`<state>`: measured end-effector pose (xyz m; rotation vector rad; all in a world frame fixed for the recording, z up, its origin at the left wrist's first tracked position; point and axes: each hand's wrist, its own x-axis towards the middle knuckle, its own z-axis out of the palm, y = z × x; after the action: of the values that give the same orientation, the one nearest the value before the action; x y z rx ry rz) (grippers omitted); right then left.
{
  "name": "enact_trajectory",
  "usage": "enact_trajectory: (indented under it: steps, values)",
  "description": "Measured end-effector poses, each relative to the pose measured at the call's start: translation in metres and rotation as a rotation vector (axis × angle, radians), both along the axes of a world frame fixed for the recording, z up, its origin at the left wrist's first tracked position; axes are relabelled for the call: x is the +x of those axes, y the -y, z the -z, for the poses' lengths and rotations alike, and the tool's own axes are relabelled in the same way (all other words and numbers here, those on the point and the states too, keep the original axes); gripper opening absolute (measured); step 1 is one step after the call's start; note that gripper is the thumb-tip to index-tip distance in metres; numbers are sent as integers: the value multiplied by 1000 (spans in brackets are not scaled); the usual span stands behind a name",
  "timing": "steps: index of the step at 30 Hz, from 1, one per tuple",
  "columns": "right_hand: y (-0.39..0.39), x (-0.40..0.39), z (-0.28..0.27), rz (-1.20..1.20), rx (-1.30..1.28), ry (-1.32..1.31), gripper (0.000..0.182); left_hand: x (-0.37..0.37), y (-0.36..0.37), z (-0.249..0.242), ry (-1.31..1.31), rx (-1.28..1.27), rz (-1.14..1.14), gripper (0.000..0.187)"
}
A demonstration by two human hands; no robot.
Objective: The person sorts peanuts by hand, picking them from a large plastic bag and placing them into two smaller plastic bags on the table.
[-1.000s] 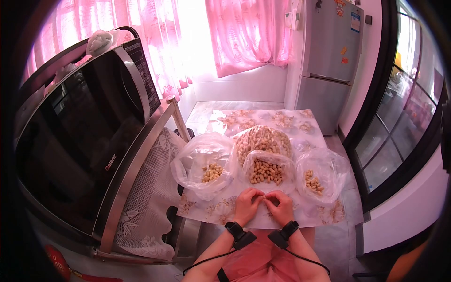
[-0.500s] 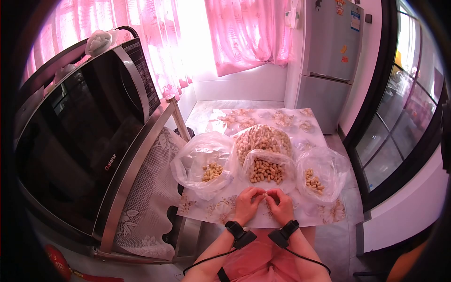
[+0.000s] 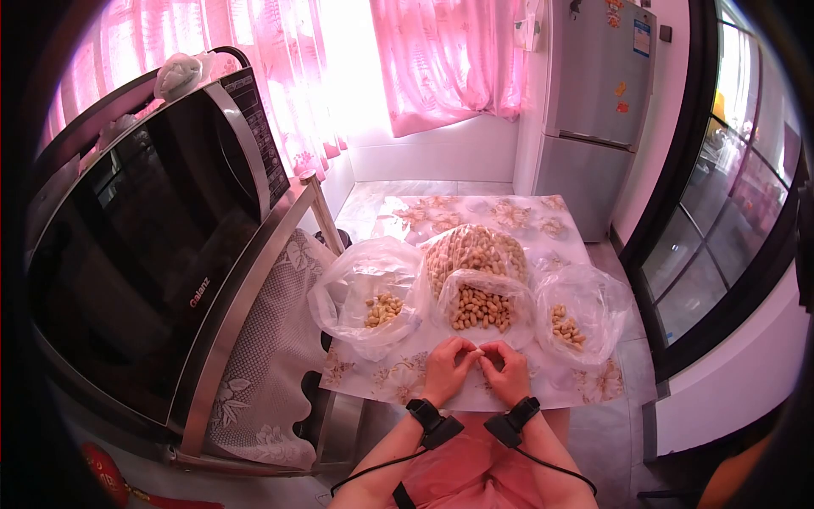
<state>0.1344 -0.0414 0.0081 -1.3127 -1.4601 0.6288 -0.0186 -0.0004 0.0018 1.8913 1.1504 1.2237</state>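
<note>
My left hand [image 3: 447, 370] and my right hand [image 3: 506, 373] meet at the table's near edge, fingertips pinched together on a small pale peanut [image 3: 479, 351], mostly hidden by the fingers. Just beyond them, a large clear plastic bag [image 3: 475, 246] full of brown peanuts [image 3: 481, 308] lies with its mouth facing me. To the left stands an open plastic bag [image 3: 339, 293] with a small heap of paler, yellowish peanuts [image 3: 383, 310]. Another open bag [image 3: 606, 305] on the right has a few tan pieces [image 3: 566, 329] in it, too small to tell whether whole peanuts or shells.
The table [image 3: 407, 377] has a flowered cover. A microwave [image 3: 153, 246] on a metal rack with a lace cloth [image 3: 263, 373] stands close on the left. Behind are a fridge [image 3: 585, 161] and pink curtains [image 3: 449, 59]; a black-framed glass door [image 3: 721, 187] is at right.
My fingertips have shifted very slightly around the peanut, and a bit more of it shows between them. The bags have stayed in place.
</note>
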Motion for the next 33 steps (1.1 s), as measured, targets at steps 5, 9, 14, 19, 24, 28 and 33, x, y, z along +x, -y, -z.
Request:
enact_trajectory:
  steps: [5, 9, 14, 19, 24, 28, 33]
  values:
    - [0, -1, 1, 4, -3, -16, 16, 0, 1, -1, 9, 7, -3, 15]
    - [-1, 0, 4, -6, -16, -44, 17, 0, 1, 0, 26, -10, -2, 15]
    - [-1, 0, 2, -25, 14, -3, 17, 0, 1, 0, 44, -25, -2, 19]
    - [0, -1, 1, -10, 22, -35, 16, -1, 0, 1, 21, -4, 12, 15]
    - [0, 0, -2, -16, -3, -30, 17, 1, 2, -1, 92, -38, -11, 13]
    - [-1, 1, 2, -20, 36, 10, 17, 0, 1, 0, 136, -41, 21, 13]
    - [-1, 1, 1, -19, 29, 25, 17, 0, 0, 0, 142, -40, 24, 11]
